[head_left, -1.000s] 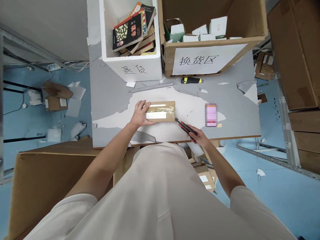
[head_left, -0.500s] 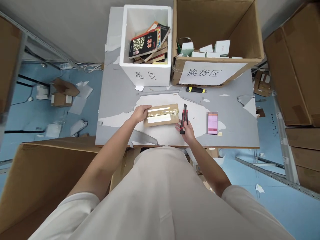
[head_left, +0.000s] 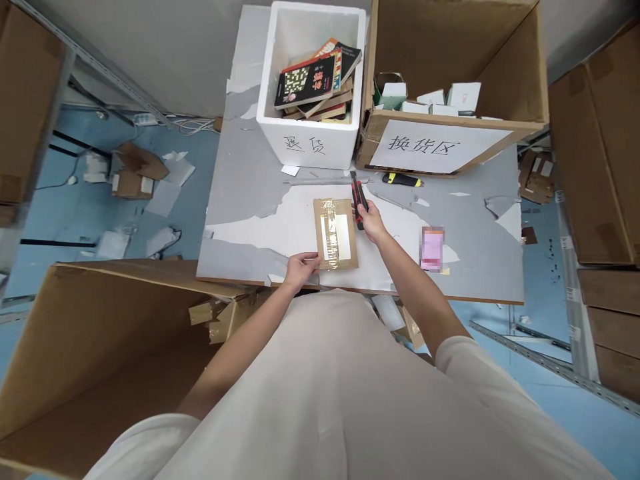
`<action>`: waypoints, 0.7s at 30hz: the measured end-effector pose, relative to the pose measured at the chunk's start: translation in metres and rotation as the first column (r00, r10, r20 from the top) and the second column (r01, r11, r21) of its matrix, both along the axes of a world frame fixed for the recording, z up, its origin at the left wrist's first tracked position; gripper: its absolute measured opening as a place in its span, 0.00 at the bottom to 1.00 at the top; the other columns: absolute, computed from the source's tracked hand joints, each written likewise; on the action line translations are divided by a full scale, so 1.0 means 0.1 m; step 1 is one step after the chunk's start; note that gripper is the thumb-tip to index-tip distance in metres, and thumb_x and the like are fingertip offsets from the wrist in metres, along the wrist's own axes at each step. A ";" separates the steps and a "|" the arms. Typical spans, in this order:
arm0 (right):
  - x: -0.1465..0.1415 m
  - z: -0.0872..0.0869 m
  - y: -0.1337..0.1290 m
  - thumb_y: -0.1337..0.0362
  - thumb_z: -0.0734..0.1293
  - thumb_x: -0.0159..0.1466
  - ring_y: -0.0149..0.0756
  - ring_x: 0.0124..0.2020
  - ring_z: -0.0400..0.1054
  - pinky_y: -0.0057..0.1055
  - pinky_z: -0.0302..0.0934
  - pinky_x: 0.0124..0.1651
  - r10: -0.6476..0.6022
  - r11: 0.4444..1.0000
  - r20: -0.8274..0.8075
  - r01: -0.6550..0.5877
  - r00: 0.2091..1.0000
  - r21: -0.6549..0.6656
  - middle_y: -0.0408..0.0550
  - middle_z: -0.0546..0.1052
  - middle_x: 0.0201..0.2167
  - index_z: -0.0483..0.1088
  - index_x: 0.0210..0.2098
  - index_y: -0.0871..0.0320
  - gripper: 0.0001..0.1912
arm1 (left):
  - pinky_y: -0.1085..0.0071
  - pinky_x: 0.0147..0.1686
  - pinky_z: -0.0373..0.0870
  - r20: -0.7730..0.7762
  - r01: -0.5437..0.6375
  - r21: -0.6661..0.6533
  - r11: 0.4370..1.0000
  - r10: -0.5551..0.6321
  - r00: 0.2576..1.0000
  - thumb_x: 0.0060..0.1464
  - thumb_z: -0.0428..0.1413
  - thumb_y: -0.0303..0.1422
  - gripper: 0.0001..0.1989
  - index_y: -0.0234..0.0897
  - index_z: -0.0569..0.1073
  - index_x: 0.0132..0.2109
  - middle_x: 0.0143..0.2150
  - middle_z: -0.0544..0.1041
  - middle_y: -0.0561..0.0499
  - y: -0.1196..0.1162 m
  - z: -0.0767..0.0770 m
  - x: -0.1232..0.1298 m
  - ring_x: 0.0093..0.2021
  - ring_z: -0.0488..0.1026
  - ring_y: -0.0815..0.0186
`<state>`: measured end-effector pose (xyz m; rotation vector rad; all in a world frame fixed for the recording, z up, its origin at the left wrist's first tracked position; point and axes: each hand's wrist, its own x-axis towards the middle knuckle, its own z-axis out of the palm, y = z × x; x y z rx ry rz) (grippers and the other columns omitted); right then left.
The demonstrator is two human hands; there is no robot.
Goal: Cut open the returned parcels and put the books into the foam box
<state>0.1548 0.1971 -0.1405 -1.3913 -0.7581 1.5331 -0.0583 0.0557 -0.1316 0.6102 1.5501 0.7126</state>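
Note:
A small cardboard box [head_left: 353, 247] is on the table in front of me, its long side running away from me. Clear tape runs down its top over a white label. My left hand [head_left: 301, 270] grips the box at its near left corner, fingers closed on the edge. In my right hand [head_left: 370, 220] is a black and red utility knife [head_left: 359, 200], held at the box's far right side and pointing away from me. Whether the right fingers also touch the box, I cannot tell.
A white foam box [head_left: 305, 143] of books [head_left: 305, 83] and a large carton [head_left: 500, 120] with small boxes stand at the back. Before them lies a yellow and black cutter [head_left: 403, 180]. A blurred pink item [head_left: 432, 248] lies right. A big open carton [head_left: 100, 333] is at lower left.
The box has turned about a quarter turn, from lying crosswise to lengthwise. My left hand has come nearer to me, to its near corner; my right hand with the knife has moved farther away.

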 end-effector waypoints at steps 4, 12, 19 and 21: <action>0.14 0.11 -0.39 0.50 0.67 0.58 0.28 0.34 0.69 0.29 0.70 0.36 -0.053 0.999 0.045 0.053 0.998 -0.003 0.45 0.74 0.45 0.62 0.42 0.52 0.17 | 0.58 0.43 0.74 -0.148 0.147 0.115 0.982 -0.130 0.981 0.37 0.67 0.43 0.39 0.34 0.69 0.57 0.52 0.74 0.37 0.12 -0.05 -0.12 0.45 0.75 0.55; 0.28 0.11 -1.74 0.44 0.67 0.57 0.31 0.31 0.74 0.31 0.70 0.27 -0.037 0.951 -0.107 0.002 0.994 -0.309 0.46 0.71 0.55 0.60 0.47 0.47 0.24 | 0.41 0.63 0.45 -0.505 0.739 0.284 0.611 -0.560 0.657 0.23 0.71 0.50 0.76 0.39 0.30 0.70 0.70 0.22 0.32 0.79 0.18 -0.30 0.69 0.28 0.36; 0.18 0.04 -1.83 0.48 0.70 0.56 0.39 0.45 0.75 0.43 0.71 0.47 -0.207 0.944 -0.262 0.123 0.943 -0.305 0.44 0.73 0.52 0.63 0.46 0.45 0.22 | 0.53 0.63 0.54 -0.586 0.756 0.340 0.560 -0.502 0.635 0.48 0.56 0.55 0.45 0.37 0.55 0.66 0.69 0.52 0.37 1.49 0.21 -0.20 0.68 0.51 0.48; 0.20 0.02 -1.79 0.48 0.71 0.55 0.38 0.42 0.75 0.44 0.70 0.49 -0.228 0.940 -0.267 0.140 0.936 -0.312 0.44 0.75 0.49 0.63 0.46 0.46 0.22 | 0.57 0.59 0.61 -0.530 0.660 0.335 0.672 -0.445 0.722 0.54 0.52 0.50 0.32 0.36 0.66 0.59 0.61 0.68 0.40 1.59 0.15 -0.17 0.61 0.65 0.54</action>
